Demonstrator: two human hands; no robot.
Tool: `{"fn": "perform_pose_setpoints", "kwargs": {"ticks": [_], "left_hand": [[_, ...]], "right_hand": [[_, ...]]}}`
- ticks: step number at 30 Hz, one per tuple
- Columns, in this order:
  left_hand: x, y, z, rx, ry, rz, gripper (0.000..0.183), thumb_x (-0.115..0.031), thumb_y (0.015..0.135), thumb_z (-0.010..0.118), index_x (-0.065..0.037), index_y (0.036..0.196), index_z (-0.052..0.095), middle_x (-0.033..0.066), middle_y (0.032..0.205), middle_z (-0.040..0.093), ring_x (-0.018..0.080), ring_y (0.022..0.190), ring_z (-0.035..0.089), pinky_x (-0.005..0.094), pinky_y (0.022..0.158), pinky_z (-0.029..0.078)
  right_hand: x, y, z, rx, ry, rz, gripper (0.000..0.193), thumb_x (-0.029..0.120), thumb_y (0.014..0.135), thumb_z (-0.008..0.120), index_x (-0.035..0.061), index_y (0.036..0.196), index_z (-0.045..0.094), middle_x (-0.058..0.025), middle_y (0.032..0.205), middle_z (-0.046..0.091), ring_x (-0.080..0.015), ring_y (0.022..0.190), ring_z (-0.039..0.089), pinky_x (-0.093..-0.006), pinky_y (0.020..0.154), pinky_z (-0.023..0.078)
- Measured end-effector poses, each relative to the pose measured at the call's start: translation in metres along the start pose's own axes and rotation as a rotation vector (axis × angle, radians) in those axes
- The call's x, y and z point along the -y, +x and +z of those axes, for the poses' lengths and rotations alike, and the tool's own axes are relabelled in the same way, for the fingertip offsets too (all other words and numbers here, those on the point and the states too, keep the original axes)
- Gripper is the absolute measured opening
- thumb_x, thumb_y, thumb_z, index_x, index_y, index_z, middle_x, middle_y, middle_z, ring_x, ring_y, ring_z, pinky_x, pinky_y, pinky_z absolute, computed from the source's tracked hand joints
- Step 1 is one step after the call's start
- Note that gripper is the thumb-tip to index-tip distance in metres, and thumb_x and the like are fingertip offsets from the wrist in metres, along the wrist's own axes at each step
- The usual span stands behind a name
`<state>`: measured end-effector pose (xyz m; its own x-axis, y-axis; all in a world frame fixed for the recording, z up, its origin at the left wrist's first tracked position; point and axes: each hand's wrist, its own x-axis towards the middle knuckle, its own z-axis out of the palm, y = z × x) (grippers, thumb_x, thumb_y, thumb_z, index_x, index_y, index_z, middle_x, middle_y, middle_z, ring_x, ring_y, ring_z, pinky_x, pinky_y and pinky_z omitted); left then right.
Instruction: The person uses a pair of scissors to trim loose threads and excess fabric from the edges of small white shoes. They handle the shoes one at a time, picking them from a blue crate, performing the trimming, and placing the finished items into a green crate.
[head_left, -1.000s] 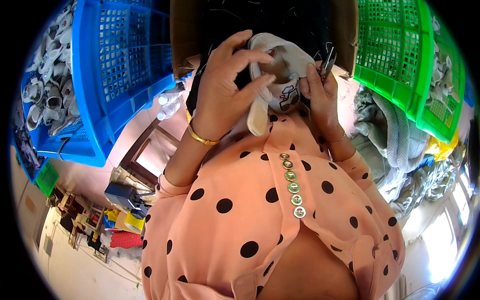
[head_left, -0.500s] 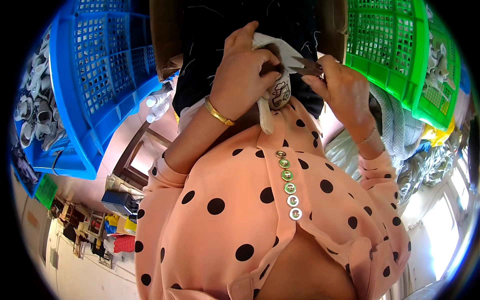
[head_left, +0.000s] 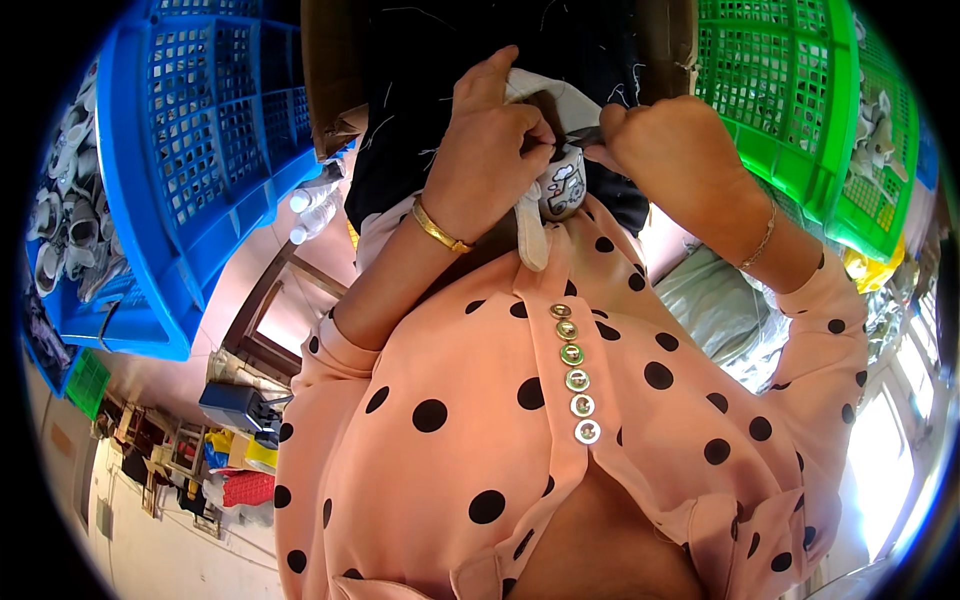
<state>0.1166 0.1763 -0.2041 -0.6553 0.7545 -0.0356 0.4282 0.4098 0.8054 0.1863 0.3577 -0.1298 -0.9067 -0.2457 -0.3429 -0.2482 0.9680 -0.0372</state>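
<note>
A small white shoe upper (head_left: pixel 564 187) with a dark-lined cartoon print is held over my lap. A pale strap (head_left: pixel 532 238) dangles from it toward my shirt. My left hand (head_left: pixel 480 160) pinches its edge between thumb and forefinger, with the other fingers along its far side. Closed around dark metal thread snips (head_left: pixel 583 135), my right hand (head_left: pixel 675 150) sits just right of the upper. The snips' blades reach the upper's opening; their tips and most of the handle are hidden. Black cloth (head_left: pixel 430 60) strewn with loose thread ends covers my lap.
To the left stands a blue plastic crate (head_left: pixel 125 190), with several grey-white shoe uppers (head_left: pixel 75 200) beyond its wall. A green crate (head_left: pixel 835 130) is at the right, near plastic-wrapped bundles (head_left: pixel 720 300). Clear bottles (head_left: pixel 315 215) are beside the blue crate; cardboard (head_left: pixel 330 70) flanks my lap.
My right hand has turned at the wrist, its elbow swinging outward to the right, and the snips have shifted slightly left into the upper. My left hand has barely moved.
</note>
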Motion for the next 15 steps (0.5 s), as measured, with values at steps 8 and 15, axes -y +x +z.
{"fn": "perform_pose_setpoints", "kwargs": {"ticks": [8, 15], "left_hand": [[0.001, 0.0, -0.002, 0.006, -0.003, 0.022, 0.01, -0.011, 0.069, 0.074, -0.008, 0.078, 0.073, 0.0184, 0.144, 0.04, 0.0345, 0.132, 0.038, 0.0367, 0.102, 0.039], [0.001, 0.001, -0.005, 0.022, -0.014, 0.014, 0.01, -0.012, 0.07, 0.073, -0.008, 0.079, 0.073, 0.0186, 0.144, 0.04, 0.035, 0.131, 0.038, 0.0376, 0.104, 0.037]], "right_hand": [[0.002, 0.005, -0.004, 0.026, -0.012, -0.02, 0.016, 0.024, 0.079, 0.066, 0.0097, 0.071, 0.067, -0.0075, 0.059, 0.061, -0.0235, 0.06, 0.064, -0.032, 0.052, 0.048], [0.0, 0.014, 0.002, 0.064, -0.046, -0.099, 0.024, 0.028, 0.079, 0.068, 0.0059, 0.07, 0.062, -0.0095, 0.057, 0.06, -0.0256, 0.055, 0.063, -0.0333, 0.05, 0.047]]}}
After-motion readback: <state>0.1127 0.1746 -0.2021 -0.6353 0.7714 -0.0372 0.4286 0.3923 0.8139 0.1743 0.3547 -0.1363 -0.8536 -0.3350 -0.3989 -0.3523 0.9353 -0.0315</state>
